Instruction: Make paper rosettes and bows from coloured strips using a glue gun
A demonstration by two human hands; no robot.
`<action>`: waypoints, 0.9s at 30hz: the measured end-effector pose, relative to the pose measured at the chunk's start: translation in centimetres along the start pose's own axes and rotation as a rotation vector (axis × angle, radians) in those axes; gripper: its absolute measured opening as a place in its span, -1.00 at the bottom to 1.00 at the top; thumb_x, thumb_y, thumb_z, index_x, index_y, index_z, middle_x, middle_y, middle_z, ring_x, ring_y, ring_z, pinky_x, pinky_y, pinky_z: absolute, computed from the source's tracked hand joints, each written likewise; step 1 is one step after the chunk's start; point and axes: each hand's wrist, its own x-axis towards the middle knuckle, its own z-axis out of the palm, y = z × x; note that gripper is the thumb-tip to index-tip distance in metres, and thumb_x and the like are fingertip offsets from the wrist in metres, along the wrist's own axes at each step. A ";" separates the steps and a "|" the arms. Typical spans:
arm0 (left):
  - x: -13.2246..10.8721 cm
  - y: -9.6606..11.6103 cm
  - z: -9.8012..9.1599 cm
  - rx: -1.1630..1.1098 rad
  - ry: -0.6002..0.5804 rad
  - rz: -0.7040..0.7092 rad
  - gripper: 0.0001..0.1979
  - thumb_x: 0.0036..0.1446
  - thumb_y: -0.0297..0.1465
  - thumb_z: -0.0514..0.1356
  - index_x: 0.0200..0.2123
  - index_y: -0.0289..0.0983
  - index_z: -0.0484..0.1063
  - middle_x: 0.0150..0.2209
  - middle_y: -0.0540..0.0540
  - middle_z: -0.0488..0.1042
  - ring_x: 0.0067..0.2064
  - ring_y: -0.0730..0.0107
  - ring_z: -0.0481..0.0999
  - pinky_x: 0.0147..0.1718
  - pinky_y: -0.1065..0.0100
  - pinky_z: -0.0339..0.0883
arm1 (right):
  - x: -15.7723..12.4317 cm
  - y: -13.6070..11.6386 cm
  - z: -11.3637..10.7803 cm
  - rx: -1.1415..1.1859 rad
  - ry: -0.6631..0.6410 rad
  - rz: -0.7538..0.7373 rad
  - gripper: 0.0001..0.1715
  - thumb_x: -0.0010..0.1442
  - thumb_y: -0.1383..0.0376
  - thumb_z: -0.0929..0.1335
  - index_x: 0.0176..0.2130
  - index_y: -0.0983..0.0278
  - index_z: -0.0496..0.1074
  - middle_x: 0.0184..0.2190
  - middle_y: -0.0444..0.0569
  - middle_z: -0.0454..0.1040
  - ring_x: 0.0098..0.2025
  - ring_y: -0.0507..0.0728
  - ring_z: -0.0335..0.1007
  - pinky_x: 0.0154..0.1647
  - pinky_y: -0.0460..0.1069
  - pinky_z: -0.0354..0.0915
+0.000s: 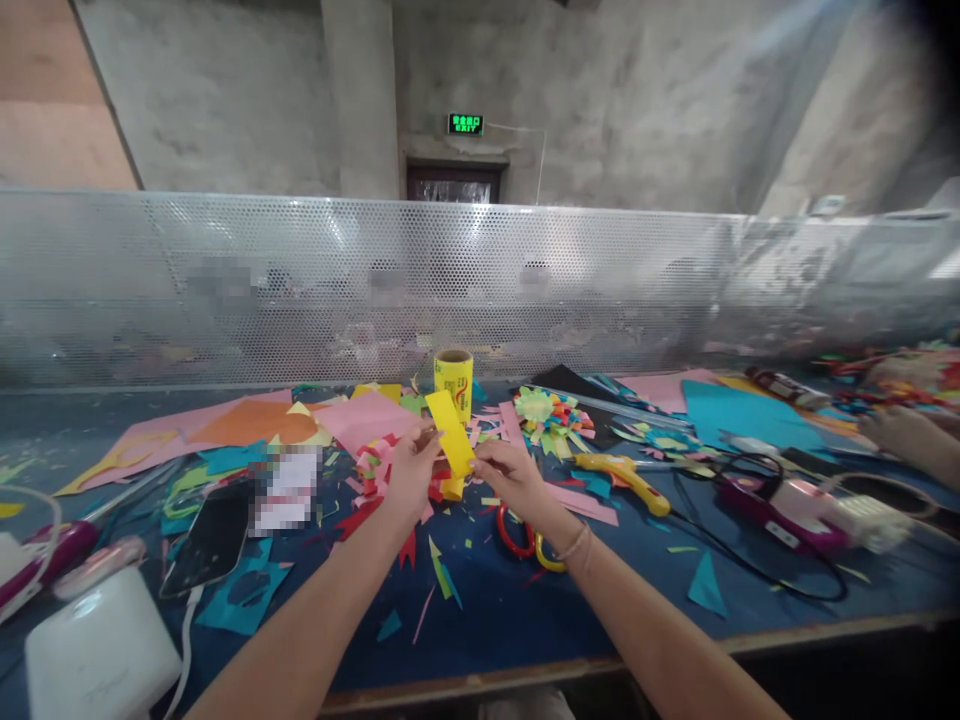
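A yellow paper strip [448, 432] is held up between my two hands above the middle of the table. My left hand [412, 460] pinches its left edge. Fingers of my right hand [511, 478] close on its lower right edge. Behind the strip stands a yellow cardboard tube [454, 372] with printing on it. Pink and red cut-paper pieces [375, 462] lie beside and partly behind my left hand. Under my right hand are scissors with red and yellow handles [517, 535], their blades hidden.
A paper rosette [553, 415] and a yellow glue gun [626, 480] with a black cord lie to the right. A phone [210, 540] and a white box [101, 650] are on the left. Another person's hand [900, 435] is at far right. A perforated metal screen [480, 300] borders the table's back.
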 end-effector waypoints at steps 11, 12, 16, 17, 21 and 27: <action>-1.9 0.8 1.3 0.148 -0.051 -0.020 -0.59 -0.13 -0.25 0.33 -0.17 -0.27 0.48 -0.22 -0.14 0.57 -0.34 0.30 0.57 -0.47 0.41 0.43 | -0.3 -0.3 0.1 0.041 0.110 0.289 -0.63 0.18 0.10 0.24 -0.55 0.24 0.29 -0.67 -0.16 0.27 -0.60 0.00 0.20 -0.61 -0.09 0.12; -1.9 0.8 1.3 0.149 -0.059 -0.025 -0.60 -0.13 -0.25 0.33 -0.18 -0.26 0.49 -0.22 -0.14 0.57 -0.34 0.29 0.57 -0.47 0.41 0.43 | -0.3 -0.4 0.1 0.044 0.107 0.296 -0.63 0.18 0.10 0.24 -0.55 0.24 0.28 -0.68 -0.17 0.26 -0.61 0.00 0.19 -0.62 -0.10 0.11; -2.1 0.9 1.4 0.177 -0.083 -0.023 -0.66 -0.10 -0.26 0.29 -0.21 -0.26 0.52 -0.21 -0.14 0.57 -0.34 0.28 0.56 -0.50 0.39 0.43 | -0.3 -0.5 -0.1 0.057 0.108 0.322 -0.63 0.18 0.08 0.24 -0.53 0.23 0.28 -0.69 -0.18 0.24 -0.62 0.00 0.16 -0.64 -0.10 0.09; -2.1 0.9 1.4 0.189 -0.085 -0.017 -0.67 -0.09 -0.28 0.28 -0.21 -0.27 0.52 -0.20 -0.14 0.56 -0.34 0.28 0.56 -0.51 0.40 0.43 | -0.3 -0.5 -0.1 0.058 0.110 0.328 -0.63 0.18 0.07 0.24 -0.53 0.23 0.28 -0.70 -0.18 0.24 -0.63 0.00 0.16 -0.64 -0.09 0.09; -2.1 0.6 1.3 0.215 -0.084 -0.001 -0.70 -0.05 -0.29 0.25 -0.21 -0.29 0.51 -0.17 -0.16 0.55 -0.32 0.28 0.55 -0.52 0.42 0.43 | -0.4 -0.5 -0.1 0.046 0.123 0.344 -0.60 0.19 0.07 0.23 -0.56 0.23 0.25 -0.70 -0.18 0.23 -0.63 0.00 0.16 -0.63 -0.09 0.09; -2.3 0.5 1.2 0.163 -0.081 -0.004 -0.60 -0.10 -0.17 0.30 -0.22 -0.30 0.52 -0.23 -0.18 0.56 -0.33 0.26 0.55 -0.50 0.38 0.44 | -0.2 -0.6 -0.1 0.030 0.120 0.336 -0.58 0.18 0.04 0.24 -0.57 0.23 0.26 -0.71 -0.19 0.23 -0.64 -0.01 0.14 -0.64 -0.09 0.06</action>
